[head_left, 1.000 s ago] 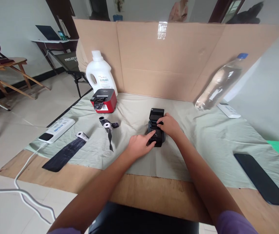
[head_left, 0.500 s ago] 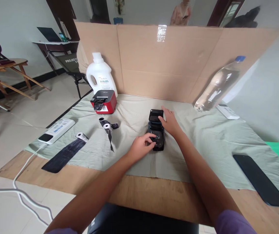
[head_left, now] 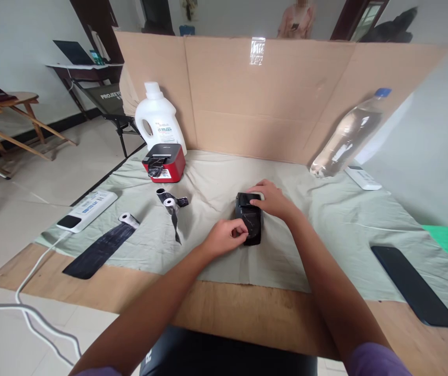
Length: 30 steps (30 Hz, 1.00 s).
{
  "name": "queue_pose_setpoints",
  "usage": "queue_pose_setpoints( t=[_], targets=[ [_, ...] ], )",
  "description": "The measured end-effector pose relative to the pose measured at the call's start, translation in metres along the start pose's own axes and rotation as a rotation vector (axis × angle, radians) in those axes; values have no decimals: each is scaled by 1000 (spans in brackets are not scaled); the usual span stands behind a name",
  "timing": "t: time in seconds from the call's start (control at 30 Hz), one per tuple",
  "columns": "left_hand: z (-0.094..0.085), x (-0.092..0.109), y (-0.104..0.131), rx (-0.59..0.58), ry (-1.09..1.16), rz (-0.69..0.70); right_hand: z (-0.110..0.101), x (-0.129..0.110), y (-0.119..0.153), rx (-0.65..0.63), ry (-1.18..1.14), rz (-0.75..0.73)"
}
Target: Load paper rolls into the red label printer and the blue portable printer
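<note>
A small black portable printer (head_left: 253, 236) lies on the cloth in front of me with its lid (head_left: 244, 199) down or almost down. My right hand (head_left: 273, 199) is on the lid, thumb on its near part and fingers across its far edge. At the printer's left side my left hand (head_left: 227, 236) has thumb and forefinger pinched, seemingly on the edge of the black paper strip (head_left: 251, 222) that lies over the printer's front. The fingertips partly hide that edge.
Paper rolls (head_left: 170, 203) with black strips and a roll with a long tail (head_left: 104, 250) lie left. Behind stand a red printer (head_left: 172, 168) and detergent bottle (head_left: 161, 120). A water bottle (head_left: 349, 133) leans on the cardboard (head_left: 247, 94). A phone (head_left: 414, 284) lies right.
The printer's lid, raised before, has swung down toward me under my right hand. My left fingers have drawn together into a pinch, slightly lower at the printer's left edge.
</note>
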<state>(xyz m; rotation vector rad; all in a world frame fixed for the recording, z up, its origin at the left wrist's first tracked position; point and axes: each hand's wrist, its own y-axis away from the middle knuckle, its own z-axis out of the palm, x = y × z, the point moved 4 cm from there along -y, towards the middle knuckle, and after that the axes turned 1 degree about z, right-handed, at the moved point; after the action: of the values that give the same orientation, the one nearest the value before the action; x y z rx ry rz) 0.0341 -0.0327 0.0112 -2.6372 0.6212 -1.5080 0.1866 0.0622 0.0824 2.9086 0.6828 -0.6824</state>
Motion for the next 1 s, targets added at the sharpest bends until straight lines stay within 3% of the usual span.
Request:
queue_pose_setpoints(
  t=[0.07, 0.2, 0.43, 0.57, 0.7, 0.8, 0.9, 1.0],
  targets=[
    [0, 0, 0, 1, 3, 1, 5, 2, -3, 13, -23, 99],
    [-1, 0, 1, -3, 5, 10, 21, 20, -9, -128, -221, 267],
    [0, 0, 0, -7, 48, -19, 34, 36, -9, -88, -298, 283],
    [0, 1, 0, -12, 12, 4, 33, 12, 3, 73, -147, 313],
    [1, 1, 2, -32, -53, 38, 41, -23, 16, 48, -13, 363],
    [4, 1, 3, -66, -65, 50, 44, -35, 19, 40, 44, 389],
    [7, 1, 5, -134, -100, 52, 34, -21, 19, 97, 24, 357],
    [10, 2, 6, -223, -158, 35, 5, 29, 25, 235, -21, 351]
  ],
)
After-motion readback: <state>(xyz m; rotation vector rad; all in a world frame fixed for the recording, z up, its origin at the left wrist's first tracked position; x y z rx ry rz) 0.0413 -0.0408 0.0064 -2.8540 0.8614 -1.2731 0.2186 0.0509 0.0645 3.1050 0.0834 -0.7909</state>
